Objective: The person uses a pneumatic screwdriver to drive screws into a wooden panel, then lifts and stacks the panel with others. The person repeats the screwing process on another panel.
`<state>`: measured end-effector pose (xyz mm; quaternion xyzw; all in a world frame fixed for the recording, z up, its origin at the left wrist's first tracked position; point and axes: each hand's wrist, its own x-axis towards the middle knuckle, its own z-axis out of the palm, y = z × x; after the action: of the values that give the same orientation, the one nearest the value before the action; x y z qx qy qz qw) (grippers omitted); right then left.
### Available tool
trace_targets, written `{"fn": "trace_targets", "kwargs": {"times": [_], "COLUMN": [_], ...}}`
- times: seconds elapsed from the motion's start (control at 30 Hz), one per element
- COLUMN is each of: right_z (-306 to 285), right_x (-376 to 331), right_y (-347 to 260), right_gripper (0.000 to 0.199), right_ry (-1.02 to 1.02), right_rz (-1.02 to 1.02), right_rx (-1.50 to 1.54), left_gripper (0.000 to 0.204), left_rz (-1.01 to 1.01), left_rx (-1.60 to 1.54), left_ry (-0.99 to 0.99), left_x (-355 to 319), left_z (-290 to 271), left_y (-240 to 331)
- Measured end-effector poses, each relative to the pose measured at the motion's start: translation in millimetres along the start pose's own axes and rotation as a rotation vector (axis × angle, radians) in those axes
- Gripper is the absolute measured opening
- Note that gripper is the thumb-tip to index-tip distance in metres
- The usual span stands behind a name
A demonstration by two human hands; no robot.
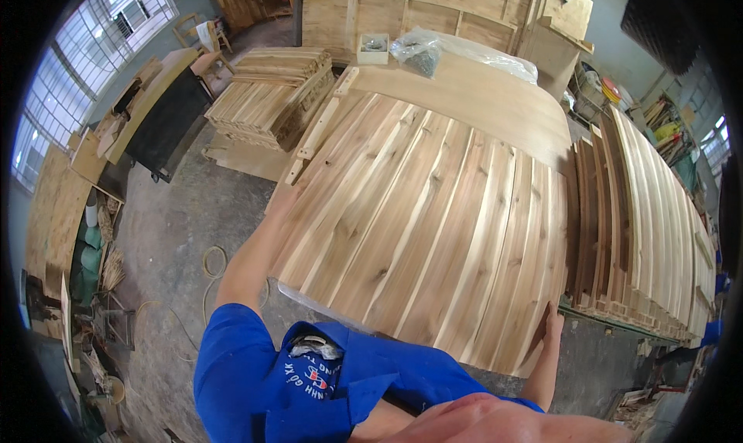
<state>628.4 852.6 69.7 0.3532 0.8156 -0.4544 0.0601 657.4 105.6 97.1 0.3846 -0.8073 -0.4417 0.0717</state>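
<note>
**Wood panel gripped at both side edges**

Wooden and pale, a wide panel (422,234) made of narrow glued strips fills the middle of the view, its grain running away from the person. It lies on a desk, and its far end rests under or against a smooth plywood sheet (472,94).

The left hand (282,199) holds the panel's left edge about halfway along, the bare forearm reaching up from a blue shirt sleeve (232,358). Its fingers wrap the rim, though how tightly they press cannot be told. The right hand (551,323) grips the near right corner of the panel, thumb on the outer edge, with the fingers curled underneath and out of sight.

Along the left edge, beyond the left hand, a thin wooden batten (321,125) lies lengthwise. To the right, just beside the panel, long boards (650,211) stand in rows on edge. Behind the plywood sheet sit a small white box (373,48) and a clear plastic bag (422,52) of dark small parts. Farther left, a stack of short planks (271,94) rests on the concrete floor (170,234), where a loop of yellowish cord (213,261) also lies. Windows (93,48) show at the upper left.
</note>
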Motion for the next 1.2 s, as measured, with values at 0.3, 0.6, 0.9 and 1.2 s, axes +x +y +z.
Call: {"fn": "trace_targets", "kwargs": {"times": [0.3, 0.6, 0.9, 1.2], "right_z": [66.1, 41.7, 113.6, 136.3], "right_x": [100.8, 139.7, 114.9, 81.5], "right_y": [-107.9, -182.4, -92.1, -129.8], "right_gripper": [0.053, 0.060, 0.073, 0.068], "right_ry": [-0.104, -0.180, -0.024, 0.082], "right_rz": [-0.242, -0.507, -0.374, -0.347], "right_rx": [-0.030, -0.139, -0.010, 0.072], "left_gripper": [0.057, 0.079, 0.089, 0.080], "left_rz": [0.309, 0.164, 0.561, 0.713], "left_rx": [0.548, 0.803, 0.919, 0.996], "left_ry": [-0.102, 0.132, -0.128, -0.012], "left_x": [38.0, -58.6, -79.3, -22.3], "left_z": [9.9, 30.3, 19.5, 23.5], "left_y": [56.0, -24.9, -31.1, -43.5]}}
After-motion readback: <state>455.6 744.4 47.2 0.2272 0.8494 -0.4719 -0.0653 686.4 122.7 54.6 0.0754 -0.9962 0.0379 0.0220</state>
